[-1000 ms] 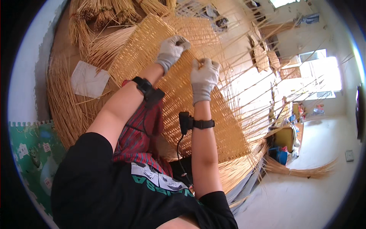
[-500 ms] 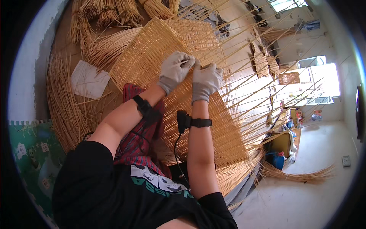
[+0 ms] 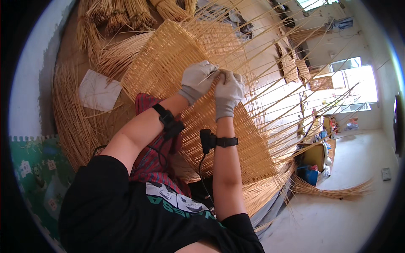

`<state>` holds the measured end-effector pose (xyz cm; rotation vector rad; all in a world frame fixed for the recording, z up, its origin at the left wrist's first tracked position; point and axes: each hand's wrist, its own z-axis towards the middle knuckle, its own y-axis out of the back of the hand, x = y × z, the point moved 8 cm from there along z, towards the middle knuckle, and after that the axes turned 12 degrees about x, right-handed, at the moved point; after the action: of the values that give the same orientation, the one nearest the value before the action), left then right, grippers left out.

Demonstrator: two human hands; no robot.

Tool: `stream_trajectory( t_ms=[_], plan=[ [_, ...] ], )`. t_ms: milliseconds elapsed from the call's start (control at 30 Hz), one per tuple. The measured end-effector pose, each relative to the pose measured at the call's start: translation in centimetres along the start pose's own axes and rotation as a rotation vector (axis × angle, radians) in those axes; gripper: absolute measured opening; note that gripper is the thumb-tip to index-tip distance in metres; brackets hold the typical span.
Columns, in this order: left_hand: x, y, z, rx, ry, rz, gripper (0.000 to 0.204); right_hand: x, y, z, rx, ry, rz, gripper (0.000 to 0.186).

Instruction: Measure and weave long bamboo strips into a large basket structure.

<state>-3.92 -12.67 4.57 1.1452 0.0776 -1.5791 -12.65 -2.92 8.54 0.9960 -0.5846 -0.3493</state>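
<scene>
A large flat wicker panel of tan strands lies slanted across my lap, its long loose strands fanning out to the right. My left hand, in a pale work glove, is closed at the panel's working edge, its fingertips pinching at a wicker strand. Right beside it, my right hand, gloved alike, is closed with bent fingers on the strands at that same edge. The two hands' fingertips nearly touch, and they hide the exact strands between them. A red striped cloth covers my lap under the panel.
Bundles of strands stand at the far left, with more loose strands along the left side. A pale sheet lies among them. Another woven panel is behind mine. At right are a blue container and a tied bundle.
Both hands have shifted slightly, drawing closer together at the panel's edge. My right fingers are more bent over the strands, and the loose strands have swayed a little.
</scene>
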Motion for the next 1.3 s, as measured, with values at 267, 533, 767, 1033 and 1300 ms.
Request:
stream_trajectory(
  t_ms=[267,533,767,1033,1300],
  plan=[
    [-0.1,-0.6,0.5,0.064,-0.096,-0.004,0.016,-0.1,0.1,0.3,-0.032,0.048,-0.018,0.015],
    [3.3,-2.1,-2.4,-0.098,0.268,-1.046,0.013,-0.1,0.8,0.0,-0.119,-0.059,-0.135,0.017],
    [-0.9,0.6,-2.9,0.536,-0.261,-0.195,0.040,-1.1,0.3,0.3,0.104,-0.104,-0.147,0.024],
    [-3.1,-0.4,1.7,0.458,-0.158,0.167,0.080,-4.3,4.2,-11.3,0.082,-0.037,0.068,0.054],
    [-3.8,-4.8,-0.1,0.578,-0.196,0.221,0.064,-6.1,4.4,-9.4,-0.020,-0.244,-0.392,0.083]
  ],
)
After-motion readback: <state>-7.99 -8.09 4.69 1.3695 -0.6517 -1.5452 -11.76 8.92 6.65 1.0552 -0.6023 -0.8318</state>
